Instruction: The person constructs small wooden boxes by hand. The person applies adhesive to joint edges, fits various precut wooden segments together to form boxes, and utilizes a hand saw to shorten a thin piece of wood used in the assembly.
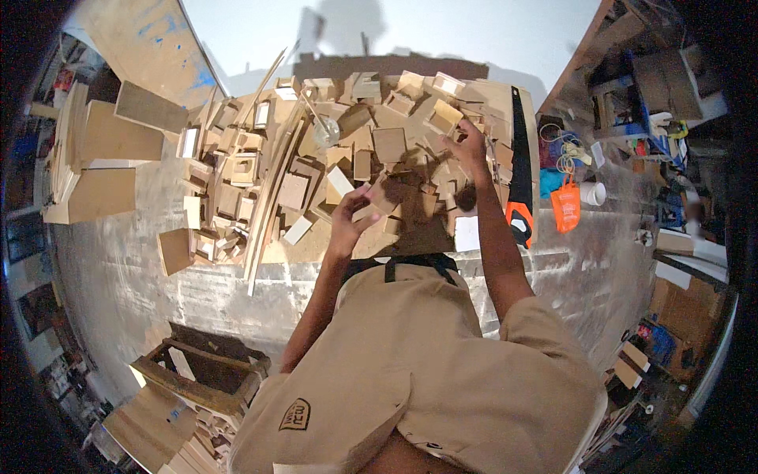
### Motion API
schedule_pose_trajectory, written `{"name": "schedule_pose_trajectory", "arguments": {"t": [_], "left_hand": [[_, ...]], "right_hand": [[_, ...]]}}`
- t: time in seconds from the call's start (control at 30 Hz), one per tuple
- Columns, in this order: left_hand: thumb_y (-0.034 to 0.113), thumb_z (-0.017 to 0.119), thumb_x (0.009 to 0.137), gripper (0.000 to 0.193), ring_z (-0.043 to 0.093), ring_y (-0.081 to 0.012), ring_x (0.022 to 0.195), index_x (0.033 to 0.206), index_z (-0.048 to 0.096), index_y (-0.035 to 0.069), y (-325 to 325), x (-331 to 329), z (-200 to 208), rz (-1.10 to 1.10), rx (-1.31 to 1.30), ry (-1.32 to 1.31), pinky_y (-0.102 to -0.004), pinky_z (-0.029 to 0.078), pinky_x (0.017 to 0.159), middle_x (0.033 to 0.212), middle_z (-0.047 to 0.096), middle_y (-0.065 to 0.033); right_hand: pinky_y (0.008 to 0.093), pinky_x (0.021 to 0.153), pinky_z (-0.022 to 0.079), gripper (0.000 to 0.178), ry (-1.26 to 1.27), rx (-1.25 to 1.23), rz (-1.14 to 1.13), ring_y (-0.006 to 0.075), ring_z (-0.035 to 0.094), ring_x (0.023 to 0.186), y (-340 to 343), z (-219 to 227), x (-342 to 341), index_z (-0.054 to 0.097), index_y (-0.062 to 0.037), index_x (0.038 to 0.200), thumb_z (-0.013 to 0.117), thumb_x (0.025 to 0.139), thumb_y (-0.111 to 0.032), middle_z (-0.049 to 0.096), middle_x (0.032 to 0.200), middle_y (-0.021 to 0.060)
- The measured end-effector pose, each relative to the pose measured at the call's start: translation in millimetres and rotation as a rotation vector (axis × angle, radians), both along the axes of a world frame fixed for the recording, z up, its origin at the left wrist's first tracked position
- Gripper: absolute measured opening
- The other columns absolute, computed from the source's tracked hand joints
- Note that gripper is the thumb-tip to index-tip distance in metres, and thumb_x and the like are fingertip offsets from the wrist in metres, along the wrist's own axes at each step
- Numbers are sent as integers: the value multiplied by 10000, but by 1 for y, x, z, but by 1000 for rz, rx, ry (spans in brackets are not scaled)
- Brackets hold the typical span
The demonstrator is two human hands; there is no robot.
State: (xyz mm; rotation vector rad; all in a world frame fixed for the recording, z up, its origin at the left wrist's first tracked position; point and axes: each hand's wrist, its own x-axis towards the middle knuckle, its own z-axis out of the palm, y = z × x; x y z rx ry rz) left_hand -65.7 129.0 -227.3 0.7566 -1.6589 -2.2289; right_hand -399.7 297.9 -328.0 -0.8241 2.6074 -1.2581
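R hand (pixel 467 148) is out toward the surface's (pixel 442 248) far R part, fingers curved and parted, index right up at the corner of a pale block (pixel 445 115); can't tell if there's any grip on it. That block's nr the far edge, a bit R of ctr, sitting skewed: long axis seems to run from far L to nr R, light face toward the R.

L hand (pixel 347 219) is closer in, nr the mid of the near edge, thumb and fingers well spread, tips pointing R and slightly away. Just beyond the tips, a brown block (pixel 386 191); contact or hold, can't tell. Its long axis is too blurred and shaded to call.

Btwn the hands and a touch farther off, a square block (pixel 389 145) lies flat-faced. White block (pixel 339 182) just beyond the L hand, long axis running far L to nr R. Long wood strips (pixel 275 186) cross the L part, near edge to far, leaning R at the far end. Clear cup (pixel 325 131) beside them. Saw (pixel 520 166) along the R edge: orange handle nr the near R corner, dark blade pointing to the far edge.
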Motion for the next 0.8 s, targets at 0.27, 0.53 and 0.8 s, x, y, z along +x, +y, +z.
{"name": "schedule_pose_trajectory", "arguments": {"t": [0.27, 0.53, 0.8], "left_hand": [[159, 785, 796, 564, 558, -216, 1152, 1285, 536, 26, -2, 69, 1, 244, 136, -74, -369, 407, 1031, 1194, 608, -83], [189, 785, 798, 574, 556, -220, 1148, 1286, 535, 19, -9, 77, 2, 305, 94, -102, -365, 409, 1020, 1194, 614, -88], [320, 808, 771, 681, 540, -204, 1157, 1314, 507, 40, -8, 85, -9, 259, 40, -106, -368, 489, 919, 1238, 569, -63]], "right_hand": [[373, 780, 504, 434, 13, 158, 121, 251, 633, 885, -35, 0, -16, 636, -38, 1041, 819, 712, -254, 654, 967, 110], [416, 828, 495, 439, 29, 183, 82, 307, 633, 945, -50, 23, -2, 649, -50, 1034, 817, 684, -254, 654, 983, 127], [423, 798, 513, 522, 21, 243, 14, 295, 648, 950, -56, 35, 4, 642, -114, 1114, 822, 660, -300, 675, 1009, 101]]}}
